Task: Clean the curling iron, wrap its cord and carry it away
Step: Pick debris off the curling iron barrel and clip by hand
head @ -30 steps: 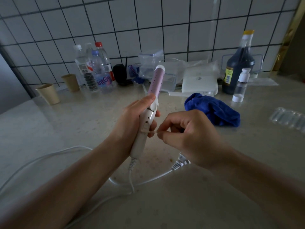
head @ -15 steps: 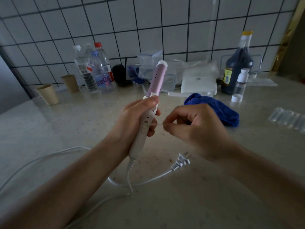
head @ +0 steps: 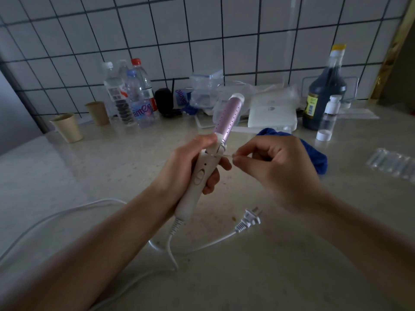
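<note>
My cord and plug are lying on the speckled counter. Above it my left hand is gripping the curling iron, right hand pinching a thin strand beside it. Bottles are lining the tiled wall.

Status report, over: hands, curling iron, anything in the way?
Left hand grips curling iron, tilted. Right hand pinches thin strand at its hinge. Cord loose on counter, unwrapped. Blue cloth behind right hand.

Right hand has lifted, uncovering the plug.
</note>
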### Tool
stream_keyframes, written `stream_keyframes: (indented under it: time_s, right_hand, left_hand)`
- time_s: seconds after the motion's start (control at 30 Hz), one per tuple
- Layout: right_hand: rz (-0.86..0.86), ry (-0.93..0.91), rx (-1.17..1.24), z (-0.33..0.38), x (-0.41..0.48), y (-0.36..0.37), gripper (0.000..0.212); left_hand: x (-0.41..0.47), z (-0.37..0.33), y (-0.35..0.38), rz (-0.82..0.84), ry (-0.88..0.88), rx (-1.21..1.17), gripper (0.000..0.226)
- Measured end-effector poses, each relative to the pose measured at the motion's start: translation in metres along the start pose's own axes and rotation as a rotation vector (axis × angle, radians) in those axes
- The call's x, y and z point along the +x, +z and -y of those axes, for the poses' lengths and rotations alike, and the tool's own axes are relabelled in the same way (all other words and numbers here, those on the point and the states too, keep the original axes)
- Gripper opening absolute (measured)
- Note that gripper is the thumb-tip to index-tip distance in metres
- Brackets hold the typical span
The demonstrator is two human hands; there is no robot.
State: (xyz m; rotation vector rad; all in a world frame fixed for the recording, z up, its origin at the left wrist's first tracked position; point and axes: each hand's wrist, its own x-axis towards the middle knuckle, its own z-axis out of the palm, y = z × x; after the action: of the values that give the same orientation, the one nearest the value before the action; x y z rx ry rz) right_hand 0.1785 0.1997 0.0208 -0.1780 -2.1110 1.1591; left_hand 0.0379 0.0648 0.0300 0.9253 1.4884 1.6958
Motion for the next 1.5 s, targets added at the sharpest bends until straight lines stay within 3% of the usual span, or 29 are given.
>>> stream_keyframes:
  time_s: [0.33, 0.57, 0.77, 0.93, 1.1, 1.27, 1.5]
  right_hand:
    - [-0.042, 0.014, 0.015, -0.006, 0.007, -0.011, 0.015]
    - [-0.127, -0.019, 0.034, -0.01, 0.014, -0.021, 0.018]
    - [-0.129, -0.032, 0.065, -0.015, 0.013, -0.019, 0.016]
    - [-0.091, 0.008, 0.044, -0.019, 0.012, -0.016, 0.018]
    - [-0.279, 0.016, -0.025, -0.022, 0.022, -0.031, 0.016]
    - [-0.132, 0.026, -0.021, -0.024, 0.013, -0.014, 0.02]
    - [-0.388, 0.038, -0.125, -0.023, 0.03, -0.046, 0.017]
  left_hand:
    - [0.001, 0.0, -0.001, 0.012, 0.146, 0.125, 0.033]
    - [0.001, 0.001, -0.007, 0.028, 0.119, 0.266, 0.024]
    - [0.0, 0.003, -0.007, -0.015, 0.103, 0.357, 0.062]
    - [0.001, 0.005, -0.003, 0.01, 0.149, 0.377, 0.053]
    - [0.001, 0.005, 0.001, 0.038, 0.181, 0.392, 0.06]
    - [0.0, 0.005, 0.002, 0.031, 0.195, 0.455, 0.055]
    - [-0.001, 0.007, 0.002, 0.043, 0.197, 0.501, 0.039]
